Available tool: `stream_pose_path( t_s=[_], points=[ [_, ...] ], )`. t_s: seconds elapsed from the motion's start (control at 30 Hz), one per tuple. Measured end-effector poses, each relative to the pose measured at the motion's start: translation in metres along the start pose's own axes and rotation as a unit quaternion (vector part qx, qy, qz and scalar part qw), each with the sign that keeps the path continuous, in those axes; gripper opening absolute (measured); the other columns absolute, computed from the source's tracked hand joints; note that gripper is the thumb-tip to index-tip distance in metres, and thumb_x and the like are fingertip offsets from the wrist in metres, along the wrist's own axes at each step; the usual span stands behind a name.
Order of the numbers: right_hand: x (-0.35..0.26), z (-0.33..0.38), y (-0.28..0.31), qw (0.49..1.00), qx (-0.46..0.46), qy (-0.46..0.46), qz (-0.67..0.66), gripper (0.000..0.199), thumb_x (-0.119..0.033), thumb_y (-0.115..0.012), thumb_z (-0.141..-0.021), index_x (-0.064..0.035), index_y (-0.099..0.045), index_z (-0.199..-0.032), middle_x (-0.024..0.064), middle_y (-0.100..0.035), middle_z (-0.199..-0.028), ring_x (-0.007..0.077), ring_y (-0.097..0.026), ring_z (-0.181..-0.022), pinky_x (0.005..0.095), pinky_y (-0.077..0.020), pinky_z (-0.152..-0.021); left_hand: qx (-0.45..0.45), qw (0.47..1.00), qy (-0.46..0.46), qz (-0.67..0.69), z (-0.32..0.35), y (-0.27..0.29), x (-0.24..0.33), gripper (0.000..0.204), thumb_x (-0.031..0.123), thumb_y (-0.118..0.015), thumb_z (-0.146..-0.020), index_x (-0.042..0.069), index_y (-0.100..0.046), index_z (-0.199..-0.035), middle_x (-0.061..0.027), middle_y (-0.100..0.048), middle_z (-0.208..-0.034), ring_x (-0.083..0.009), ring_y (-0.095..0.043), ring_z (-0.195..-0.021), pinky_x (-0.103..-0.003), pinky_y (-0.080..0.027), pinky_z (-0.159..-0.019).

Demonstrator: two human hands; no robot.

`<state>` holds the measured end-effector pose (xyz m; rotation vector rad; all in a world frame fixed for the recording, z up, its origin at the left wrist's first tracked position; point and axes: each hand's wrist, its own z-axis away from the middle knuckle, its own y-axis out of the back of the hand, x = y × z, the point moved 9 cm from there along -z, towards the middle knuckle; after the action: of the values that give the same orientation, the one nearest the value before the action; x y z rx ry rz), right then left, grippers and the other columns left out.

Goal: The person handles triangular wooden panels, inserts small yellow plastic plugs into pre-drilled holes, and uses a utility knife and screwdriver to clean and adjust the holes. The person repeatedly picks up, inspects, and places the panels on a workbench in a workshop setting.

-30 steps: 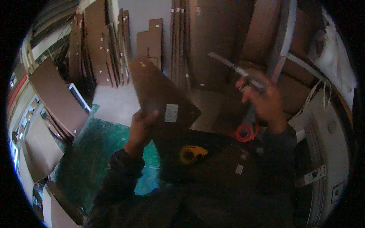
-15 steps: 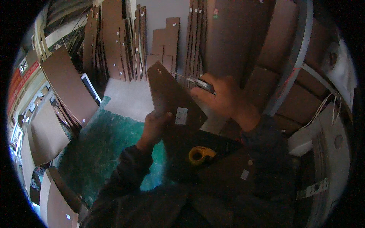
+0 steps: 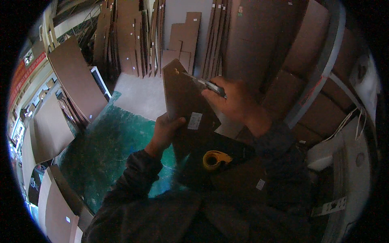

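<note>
Left hand [image 3: 164, 131] pinches the brown board [image 3: 184, 95] by its left edge, right hand [image 3: 237, 101] wrapped round a knife-like tool [image 3: 213, 87], tip just beside the pale spot [image 3: 176, 71] near the board's far corner; light, shallow strokes, angled off the left hand, seem safest.

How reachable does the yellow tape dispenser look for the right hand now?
Likely yes, once emptied: the right hand grips a utility knife, its tip by the upper end of the brown board; nothing visible covers the yellow tape dispenser.
</note>
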<state>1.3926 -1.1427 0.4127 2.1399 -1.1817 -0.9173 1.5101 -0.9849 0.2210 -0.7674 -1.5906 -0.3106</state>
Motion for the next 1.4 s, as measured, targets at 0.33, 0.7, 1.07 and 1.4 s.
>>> stream_pose_path(
  t_s=[0.33, 0.7, 1.07, 1.4],
  points=[
    [-0.015, -0.002, -0.005, 0.999, 0.027, 0.032, 0.014, 0.028, -0.028, -0.075, -0.097, -0.0023, -0.072, -0.108, 0.0178, -0.07, -0.076, 0.0273, -0.072, -0.067, 0.0389, -0.0546, -0.06, 0.022, 0.999, 0.023, -0.038, 0.007, 0.01, -0.003, 0.032, 0.015, -0.073, -0.096, -0.004, -0.066, -0.121, -0.0083, -0.072, -0.107, -0.0162, -0.067, -0.091, -0.033, -0.056, -0.08],
    [-0.017, 0.001, -0.011, 1.0, 0.009, 0.023, 0.009, 0.026, -0.027, -0.074, -0.097, -0.0021, -0.071, -0.106, 0.0148, -0.068, -0.072, 0.0252, -0.068, -0.063, 0.0384, -0.053, -0.058, 0.017, 0.998, 0.014, -0.055, 0.006, 0.015, -0.009, 0.029, 0.011, -0.073, -0.095, -0.002, -0.068, -0.121, -0.008, -0.075, -0.105, -0.0172, -0.07, -0.087, -0.035, -0.06, -0.077],
    [0.028, 0.002, -0.015, 0.978, -0.065, -0.14, -0.138, 0.026, -0.028, -0.07, -0.101, -0.0026, -0.071, -0.102, 0.0087, -0.068, -0.078, 0.014, -0.063, -0.068, 0.0335, -0.0519, -0.062, 0.042, 0.981, -0.022, -0.19, 0.004, 0.033, -0.019, 0.027, 0.011, -0.075, -0.094, -0.002, -0.069, -0.118, -0.0084, -0.075, -0.105, -0.0166, -0.07, -0.087, -0.035, -0.06, -0.078],
    [0.012, 0.02, -0.002, 0.988, -0.006, -0.086, -0.127, 0.023, -0.026, -0.071, -0.1, -0.0034, -0.071, -0.101, 0.0041, -0.064, -0.072, 0.0098, -0.058, -0.064, 0.0312, -0.0487, -0.06, 0.004, 0.996, -0.064, -0.059, 0.009, 0.036, -0.011, 0.032, 0.01, -0.074, -0.096, -0.002, -0.067, -0.124, -0.0103, -0.075, -0.115, -0.0192, -0.071, -0.097, -0.039, -0.06, -0.085]
  ],
)
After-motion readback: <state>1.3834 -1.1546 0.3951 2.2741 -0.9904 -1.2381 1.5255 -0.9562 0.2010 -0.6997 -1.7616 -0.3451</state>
